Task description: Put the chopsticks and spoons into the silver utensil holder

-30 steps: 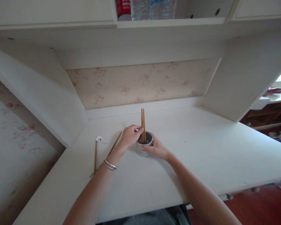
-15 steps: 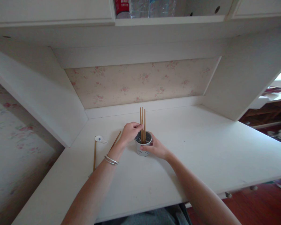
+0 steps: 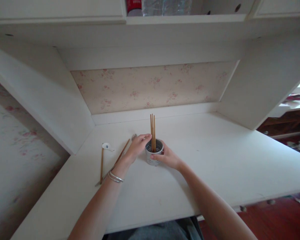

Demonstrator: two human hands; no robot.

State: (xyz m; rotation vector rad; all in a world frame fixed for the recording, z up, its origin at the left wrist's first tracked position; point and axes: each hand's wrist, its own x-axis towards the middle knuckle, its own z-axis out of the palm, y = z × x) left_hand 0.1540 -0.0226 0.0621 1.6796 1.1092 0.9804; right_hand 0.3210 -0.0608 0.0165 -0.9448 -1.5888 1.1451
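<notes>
My right hand (image 3: 168, 156) is wrapped round the right side of a light grey utensil holder (image 3: 152, 161) with small holes in it, standing upright on the white desk. Several wooden chopsticks (image 3: 153, 130) rise from the holder, close together. Just left of them is my left hand (image 3: 139, 144), its fingers stretched toward the rim and holding nothing I can see. Beside my left forearm, a loose chopstick (image 3: 123, 150) lies slanted. Partly hidden by that hand, a metal spoon shows its rounded end (image 3: 134, 136).
Farther left on the desk (image 3: 215, 160) lie a white ceramic spoon (image 3: 106, 146) and another chopstick (image 3: 101, 166). White side panels and an overhead cabinet (image 3: 90, 36) frame the desk. Plastic bottles (image 3: 165, 7) stand in the open shelf above.
My left hand has let go of a chopstick and drawn slightly left and down. The chopsticks in the holder now stand closer together. My right hand keeps its hold.
</notes>
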